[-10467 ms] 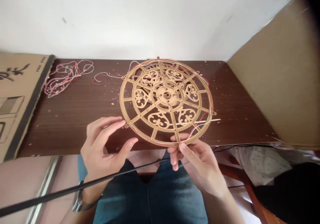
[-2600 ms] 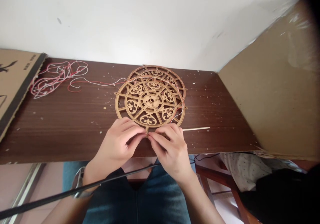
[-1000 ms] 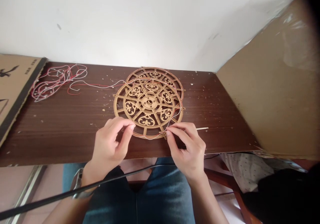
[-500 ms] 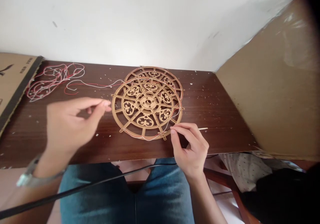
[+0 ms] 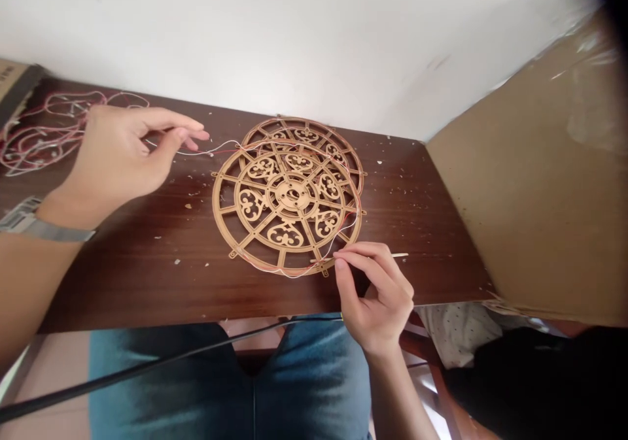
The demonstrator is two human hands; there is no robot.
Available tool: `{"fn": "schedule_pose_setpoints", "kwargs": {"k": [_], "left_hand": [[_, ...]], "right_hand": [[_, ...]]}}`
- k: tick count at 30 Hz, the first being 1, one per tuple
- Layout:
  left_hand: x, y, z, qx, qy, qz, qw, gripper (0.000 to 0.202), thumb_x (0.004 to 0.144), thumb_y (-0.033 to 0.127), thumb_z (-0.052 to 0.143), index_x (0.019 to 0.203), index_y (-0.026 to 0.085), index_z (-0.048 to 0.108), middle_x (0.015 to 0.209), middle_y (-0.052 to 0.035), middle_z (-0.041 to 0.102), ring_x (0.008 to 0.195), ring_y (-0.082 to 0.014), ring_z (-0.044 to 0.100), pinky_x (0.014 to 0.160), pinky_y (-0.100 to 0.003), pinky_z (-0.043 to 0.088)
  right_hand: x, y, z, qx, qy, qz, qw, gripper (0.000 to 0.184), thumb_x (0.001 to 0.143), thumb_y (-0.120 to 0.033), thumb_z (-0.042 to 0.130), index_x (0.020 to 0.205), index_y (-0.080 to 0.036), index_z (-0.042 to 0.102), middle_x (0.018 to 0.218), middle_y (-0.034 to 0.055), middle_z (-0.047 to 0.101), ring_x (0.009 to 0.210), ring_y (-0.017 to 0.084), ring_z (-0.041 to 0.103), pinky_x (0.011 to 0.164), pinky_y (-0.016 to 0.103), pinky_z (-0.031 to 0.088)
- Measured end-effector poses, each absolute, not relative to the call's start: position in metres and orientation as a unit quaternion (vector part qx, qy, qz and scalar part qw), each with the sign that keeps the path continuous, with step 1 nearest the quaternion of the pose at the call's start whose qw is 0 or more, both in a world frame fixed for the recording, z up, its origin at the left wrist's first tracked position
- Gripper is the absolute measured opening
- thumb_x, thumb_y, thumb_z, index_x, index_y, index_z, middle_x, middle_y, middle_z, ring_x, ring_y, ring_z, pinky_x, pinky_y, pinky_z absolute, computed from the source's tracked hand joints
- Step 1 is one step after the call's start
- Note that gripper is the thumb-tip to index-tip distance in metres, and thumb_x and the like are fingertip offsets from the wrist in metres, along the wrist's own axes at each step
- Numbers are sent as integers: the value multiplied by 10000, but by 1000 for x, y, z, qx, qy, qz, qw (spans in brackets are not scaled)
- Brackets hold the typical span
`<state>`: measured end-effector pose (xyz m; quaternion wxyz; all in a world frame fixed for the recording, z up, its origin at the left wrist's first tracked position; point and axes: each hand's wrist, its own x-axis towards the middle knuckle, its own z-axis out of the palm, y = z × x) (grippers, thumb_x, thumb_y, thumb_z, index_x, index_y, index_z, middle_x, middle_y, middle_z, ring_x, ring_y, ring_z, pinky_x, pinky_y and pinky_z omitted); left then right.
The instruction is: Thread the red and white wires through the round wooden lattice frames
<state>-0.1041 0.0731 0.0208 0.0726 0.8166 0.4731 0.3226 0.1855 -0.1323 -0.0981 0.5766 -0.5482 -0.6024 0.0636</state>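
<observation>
Two round golden fretwork discs lie overlapped on the dark wooden table [image 5: 122, 276]; the front disc [image 5: 287, 204] covers most of the rear disc [image 5: 307, 133]. A thin red and white wire [image 5: 220, 149] runs along the front disc's rim and off to the left. My left hand [image 5: 122, 155] is over the table left of the discs, thumb and fingers pinched on that wire. At the front disc's near right rim my right hand [image 5: 375, 293] pinches the wire where it loops below the edge.
A tangle of red and white wire [image 5: 34, 136] lies at the far left. A thin wooden stick [image 5: 400, 255] pokes out beside my right fingers. A big cardboard sheet [image 5: 540, 185] leans at the right. A black cable [image 5: 147, 368] crosses my lap.
My left hand left the disc's near rim and swung left and up, drawing the wire out. My right hand stayed pinched at the near right rim. The view shifted slightly.
</observation>
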Motion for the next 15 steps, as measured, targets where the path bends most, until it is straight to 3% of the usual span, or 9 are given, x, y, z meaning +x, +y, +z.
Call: {"fn": "schedule_pose_setpoints", "kwargs": {"k": [5,7,9,11,13,15], "left_hand": [[-107,69,16,813,481,326,43,246,1028,364,699,1008,197,879,916,-35,846,804,-205,810,809,-387,691],[-106,67,17,831,452,320,50,273,1052,288,621,1132,207,869,1097,-25,861,973,-201,825,909,-368,682],[-104,64,18,854,418,309,35,339,1026,296,669,1324,220,812,1300,-5,824,1161,-219,796,1042,-379,642],[-100,59,20,858,411,308,12,326,1010,342,725,1298,220,817,1257,12,836,1133,-221,800,1054,-387,630],[-93,52,22,861,403,310,7,240,1055,313,654,1175,225,843,1159,28,852,1044,-197,810,1034,-382,636],[-85,45,25,877,370,307,8,344,1095,231,494,1155,235,834,1323,23,807,1151,-203,783,1070,-400,629]], "right_hand": [[182,-132,-97,-550,-611,64,566,135,984,-66,713,1041,-167,783,1040,67,711,993,166,675,902,373,585],[183,-132,-95,-548,-623,69,554,145,989,-72,711,1062,-172,787,1068,71,710,1022,173,670,927,386,585],[186,-132,-91,-539,-644,79,537,160,991,-77,711,1094,-172,787,1110,77,705,1071,182,660,962,398,582],[191,-132,-87,-529,-671,86,512,181,990,-82,715,1132,-171,784,1158,82,697,1124,192,643,1001,415,574],[196,-130,-85,-522,-698,89,481,196,994,-89,713,1159,-173,781,1205,86,687,1160,199,624,1031,428,565],[201,-128,-85,-518,-719,97,452,210,1008,-95,700,1185,-177,776,1244,88,676,1181,199,617,1043,430,563]]}}
